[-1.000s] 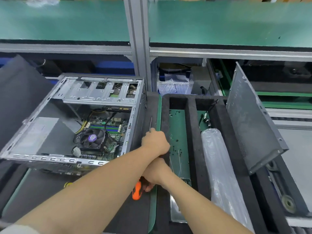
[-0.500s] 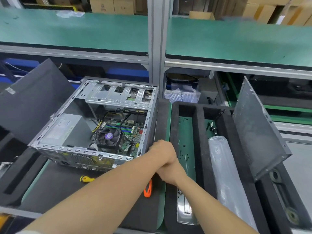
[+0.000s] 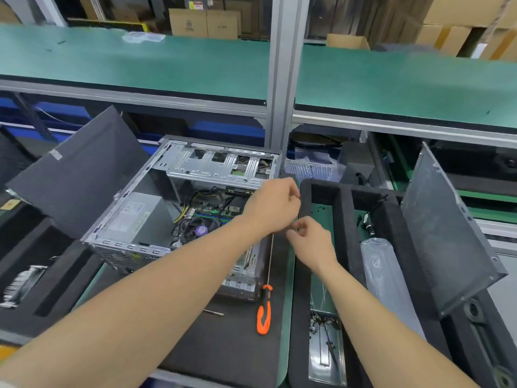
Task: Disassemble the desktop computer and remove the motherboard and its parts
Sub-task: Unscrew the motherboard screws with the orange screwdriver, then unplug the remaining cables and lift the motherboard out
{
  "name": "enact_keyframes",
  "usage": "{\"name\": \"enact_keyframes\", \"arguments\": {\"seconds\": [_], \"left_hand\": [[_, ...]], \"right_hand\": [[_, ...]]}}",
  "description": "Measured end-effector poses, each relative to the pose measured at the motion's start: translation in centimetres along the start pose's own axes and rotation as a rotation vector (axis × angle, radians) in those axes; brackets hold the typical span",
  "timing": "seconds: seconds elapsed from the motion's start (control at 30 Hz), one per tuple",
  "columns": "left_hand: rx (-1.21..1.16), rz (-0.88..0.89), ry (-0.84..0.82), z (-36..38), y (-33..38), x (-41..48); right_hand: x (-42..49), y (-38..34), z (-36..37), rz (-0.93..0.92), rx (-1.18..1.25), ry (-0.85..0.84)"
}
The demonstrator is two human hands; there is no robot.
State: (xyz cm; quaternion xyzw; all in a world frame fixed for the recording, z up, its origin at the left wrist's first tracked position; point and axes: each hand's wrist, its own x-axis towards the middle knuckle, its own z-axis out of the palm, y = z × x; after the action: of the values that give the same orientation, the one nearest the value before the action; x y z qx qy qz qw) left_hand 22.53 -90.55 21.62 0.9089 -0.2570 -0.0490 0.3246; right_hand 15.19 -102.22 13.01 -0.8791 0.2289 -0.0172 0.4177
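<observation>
The open computer case (image 3: 212,166) lies on its side on a black mat (image 3: 218,348). The motherboard (image 3: 213,212) sits inside it. The left hand (image 3: 275,205) and right hand (image 3: 310,239) are close together beside the case, with fingers curled. It is too small to tell if they hold anything. An orange screwdriver (image 3: 265,310) lies on the mat.

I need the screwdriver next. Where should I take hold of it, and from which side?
Take the screwdriver by its orange handle, the thick end nearest you. It lies flat on the dark mat, thin shaft pointing away beside the computer case, so come down from above, fingers across the handle.
</observation>
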Motion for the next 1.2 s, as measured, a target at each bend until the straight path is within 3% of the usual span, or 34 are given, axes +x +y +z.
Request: {"name": "enact_keyframes", "arguments": {"seconds": [0.23,0.5,0.87,1.1,1.2], "left_hand": [[0.013,-0.116,0.071,-7.9,-7.0,0.5],[0.108,-0.157,-0.026,-13.7,-16.4,-1.3],[0.435,0.142,-0.317,-12.8,-22.0,-0.3],[0.773,0.159,-0.546,-10.4,-22.9,1.2],[0.881,0.127,-0.609,-10.0,-22.5,2.0]], "right_hand": [[1.6,-8.2,-2.5,-0.235,0.043,0.13],[2.5,-16.8,0.7,-0.382,-0.037,0.023],[4.3,-17.5,7.2,-0.18,-0.268,-0.162],[4.8,-16.0,8.8,-0.119,-0.529,-0.361],[4.6,-15.7,9.7,-0.152,-0.459,-0.371]]}}
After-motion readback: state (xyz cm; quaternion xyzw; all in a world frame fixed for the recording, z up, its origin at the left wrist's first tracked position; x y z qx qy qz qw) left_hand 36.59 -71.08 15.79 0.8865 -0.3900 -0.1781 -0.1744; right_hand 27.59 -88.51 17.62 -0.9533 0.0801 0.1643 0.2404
